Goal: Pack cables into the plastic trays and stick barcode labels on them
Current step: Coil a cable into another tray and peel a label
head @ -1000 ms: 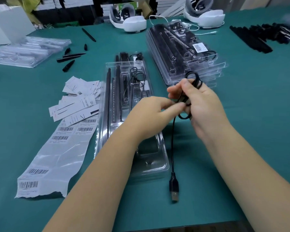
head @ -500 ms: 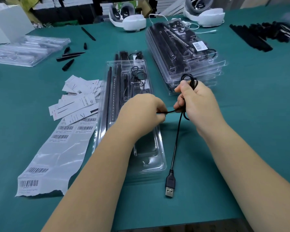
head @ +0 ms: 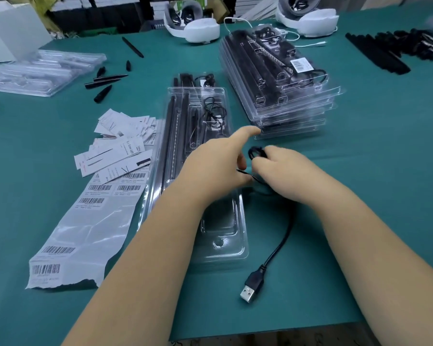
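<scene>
Coiling at the table (head: 360, 196) centre, beside the open plastic tray (head: 238, 245), whose long axis runs away from me. My right hand (head: 280, 171) pinches the small loop of cable (head: 283, 236); my left hand (head: 218, 168) pinches the strand, forefinger straight. Loose tail trails toward my near edge, USB plug (head: 251, 287) lying nearest me.

We are making out very little. In the left middle of the frame, one of the paper slips (head: 115, 156) is showing words that seem to read "Grow Light". The label sheet (head: 85, 221) at lower left and the sticker (head: 301, 64) on the tray stack (head: 285, 96) at upper right are carrying barcodes, their small print staying too blurred for us.
</scene>
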Available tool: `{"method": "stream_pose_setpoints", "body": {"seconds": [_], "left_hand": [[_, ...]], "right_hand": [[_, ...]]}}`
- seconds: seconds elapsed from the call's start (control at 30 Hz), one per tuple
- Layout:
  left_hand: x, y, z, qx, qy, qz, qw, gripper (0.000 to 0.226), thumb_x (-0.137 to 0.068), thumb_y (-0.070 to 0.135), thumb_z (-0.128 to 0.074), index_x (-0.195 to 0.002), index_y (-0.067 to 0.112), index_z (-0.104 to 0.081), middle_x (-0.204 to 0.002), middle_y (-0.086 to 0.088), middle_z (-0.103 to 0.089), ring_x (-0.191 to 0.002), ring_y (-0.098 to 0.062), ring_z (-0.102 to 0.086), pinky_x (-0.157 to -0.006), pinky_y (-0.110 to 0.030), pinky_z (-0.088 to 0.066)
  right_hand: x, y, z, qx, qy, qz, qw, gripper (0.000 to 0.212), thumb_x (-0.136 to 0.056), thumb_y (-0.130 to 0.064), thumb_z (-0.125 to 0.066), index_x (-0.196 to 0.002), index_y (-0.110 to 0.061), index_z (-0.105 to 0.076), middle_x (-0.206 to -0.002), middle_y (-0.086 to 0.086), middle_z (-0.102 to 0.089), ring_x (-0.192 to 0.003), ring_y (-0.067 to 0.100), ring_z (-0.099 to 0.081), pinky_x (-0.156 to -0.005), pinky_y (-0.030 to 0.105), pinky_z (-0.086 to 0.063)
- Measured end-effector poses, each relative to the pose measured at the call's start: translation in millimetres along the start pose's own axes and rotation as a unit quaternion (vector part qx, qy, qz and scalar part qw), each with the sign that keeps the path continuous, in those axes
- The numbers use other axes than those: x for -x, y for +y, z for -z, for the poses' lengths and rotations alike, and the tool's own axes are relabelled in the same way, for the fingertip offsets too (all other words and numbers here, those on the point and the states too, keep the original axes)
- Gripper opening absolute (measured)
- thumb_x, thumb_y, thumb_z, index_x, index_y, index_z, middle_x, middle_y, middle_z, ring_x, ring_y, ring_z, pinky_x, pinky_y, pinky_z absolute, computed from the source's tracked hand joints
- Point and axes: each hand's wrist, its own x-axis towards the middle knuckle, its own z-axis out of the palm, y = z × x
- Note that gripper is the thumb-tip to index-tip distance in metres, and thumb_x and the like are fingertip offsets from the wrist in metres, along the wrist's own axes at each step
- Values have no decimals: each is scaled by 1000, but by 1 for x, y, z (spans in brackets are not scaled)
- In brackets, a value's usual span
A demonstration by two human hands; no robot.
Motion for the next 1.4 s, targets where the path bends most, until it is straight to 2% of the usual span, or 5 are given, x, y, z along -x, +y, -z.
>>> {"method": "stream_pose_setpoints", "body": {"seconds": [0.27,0.5,0.77,1.2,1.4], "left_hand": [[-6,-5,-5,-43,42,-30,998,26,-79,30,-72,-105,34,-73,-97,8,-66,-92,-15,-57,-78,-35,-49],[-9,-7,-2,-14,41,22,999,17,-82,36,-71,-98,32,-75,-90,9,-71,-89,-15,-60,-76,-32,-50],[0,3,-8,-61,9,-52,997,40,-72,48,-43,-105,36,-63,-106,15,-61,-96,-9,-57,-74,-30,-48],[-12,2,-10,63,21,39,997,25,-99,39,-42,-89,17,-51,-79,6,-59,-77,-20,-54,-66,-35,-40],[-12,3,-11,98,30,54,993,34,-100,38,-37,-74,16,-40,-70,0,-52,-65,-21,-46,-61,-35,-36]], "right_hand": [[6,-2,0,153,-67,84,982,25,-81,-36,-56,-76,-21,-37,-74,-6,-48,-66,10,-46,-51,29,-32],[1,8,11,88,69,58,992,16,-75,-36,-70,-76,-28,-56,-77,-6,-59,-80,19,-56,-61,31,-43],[5,9,22,-114,72,118,984,16,-81,-22,-72,-71,-22,-60,-55,-11,-62,-44,-5,-53,-42,5,-33],[7,12,32,-170,50,19,984,25,-81,-38,-68,-86,-14,-61,-66,-5,-64,-35,4,-45,-36,18,-37],[5,3,37,-484,93,43,869,24,-83,-21,-47,-66,-14,-62,-43,-8,-34,-36,7,-20,-38,17,-17]]}}
